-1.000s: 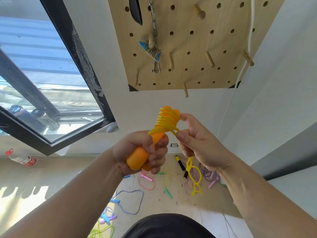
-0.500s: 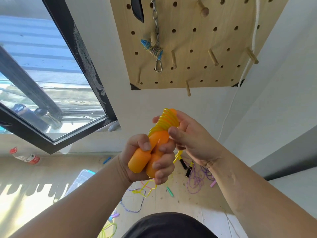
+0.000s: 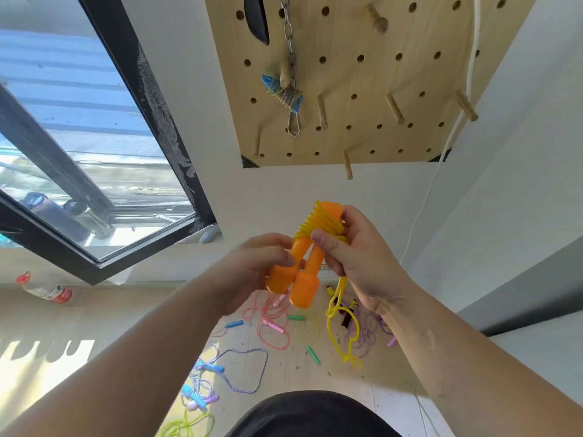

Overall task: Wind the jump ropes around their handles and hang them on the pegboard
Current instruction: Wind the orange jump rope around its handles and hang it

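Now that the left hand [image 3: 252, 266] has slackened off the handles [image 3: 303, 279] — hold blurred, cannot tell — the right hand [image 3: 356, 257] clamps the coil [image 3: 321, 222]; tail [image 3: 340, 326] loose, winding unfinished.

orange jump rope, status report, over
Left hand holds the orange handles, right hand grips the yellow coil. Rope tail dangles loose, not yet wound. Pegboard has bare pegs, nothing in the way.

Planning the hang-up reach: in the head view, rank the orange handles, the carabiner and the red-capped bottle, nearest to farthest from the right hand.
1. orange handles, gripped in the right hand.
2. carabiner, above on the pegboard.
3. red-capped bottle, far left on the floor.
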